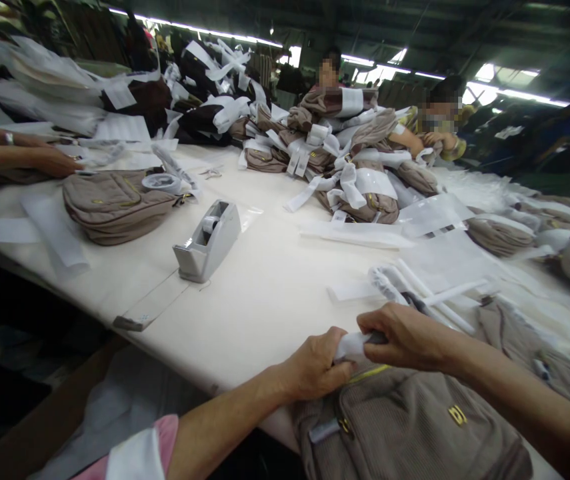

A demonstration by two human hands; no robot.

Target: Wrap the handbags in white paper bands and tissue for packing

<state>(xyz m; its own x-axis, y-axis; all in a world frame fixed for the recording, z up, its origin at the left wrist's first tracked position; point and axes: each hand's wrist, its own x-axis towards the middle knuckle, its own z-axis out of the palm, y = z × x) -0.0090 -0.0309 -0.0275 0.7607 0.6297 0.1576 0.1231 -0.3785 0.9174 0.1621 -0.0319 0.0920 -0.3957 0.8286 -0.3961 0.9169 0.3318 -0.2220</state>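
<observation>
A taupe ribbed bag (415, 420) with a gold emblem and a yellow zipper lies at the table's near edge, below both hands. My left hand (322, 367) is closed on a white wrapped strip (352, 348) at the top of the bag. Right beside it, my right hand (389, 337) is closed round the strip's other end, where a dark grey piece shows between the fingers. A small clear-wrapped zipper pull (323, 431) hangs on the bag's front.
A grey tape dispenser (208, 241) stands mid-table. Another taupe bag (119, 203) lies at the left near another person's hands (55, 160). Wrapped bags (359, 193) pile up at the back, with people behind. White foam sheets (455, 260) lie at the right.
</observation>
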